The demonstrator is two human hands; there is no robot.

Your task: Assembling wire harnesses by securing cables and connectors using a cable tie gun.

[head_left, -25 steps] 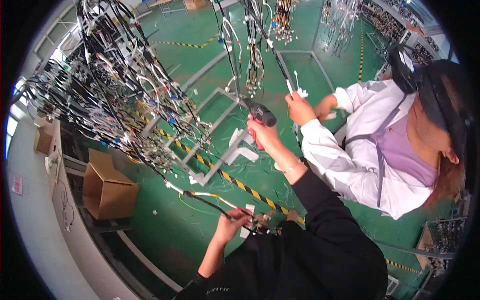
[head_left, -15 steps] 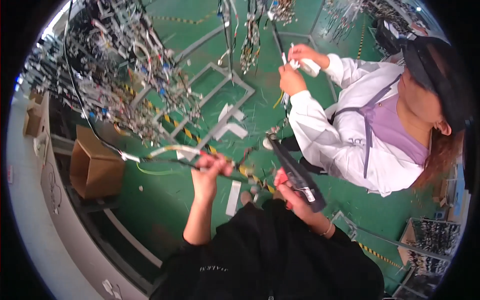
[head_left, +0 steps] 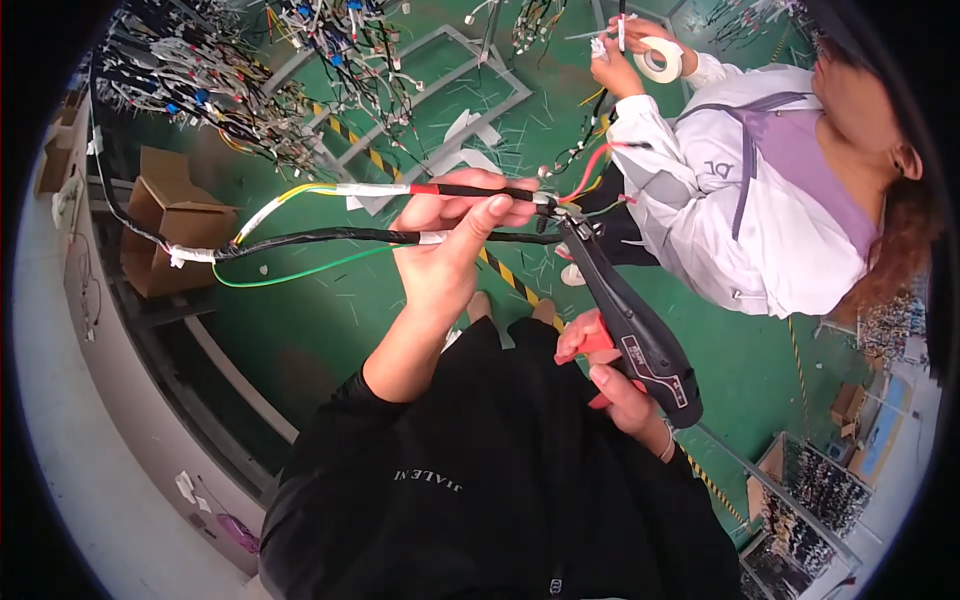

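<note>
My left hand (head_left: 445, 245) grips a wire harness (head_left: 320, 236) with black sleeving, white tape wraps and a red band, thumb pressed over the strands. A thin green wire (head_left: 310, 280) loops below it. Loose red, yellow and green ends stick out past my fingertips on the right. My right hand (head_left: 615, 375) is wrapped round the red handle of a black cable-tie gun (head_left: 630, 325). Its metal nose meets the harness just right of my left fingers; whether a tie is in it cannot be made out.
A co-worker in a white jacket (head_left: 740, 200) stands at the right, holding a white tape roll (head_left: 657, 62) and wires. Bundles of harnesses (head_left: 200, 80) hang at the far left above grey metal frames (head_left: 470, 80). A cardboard box (head_left: 175, 225) stands left, beside a pale bench (head_left: 120, 420).
The harness and my left hand have risen and moved right. The cable-tie gun's nose has come up against the harness. The view has shifted; the co-worker's hands appear higher.
</note>
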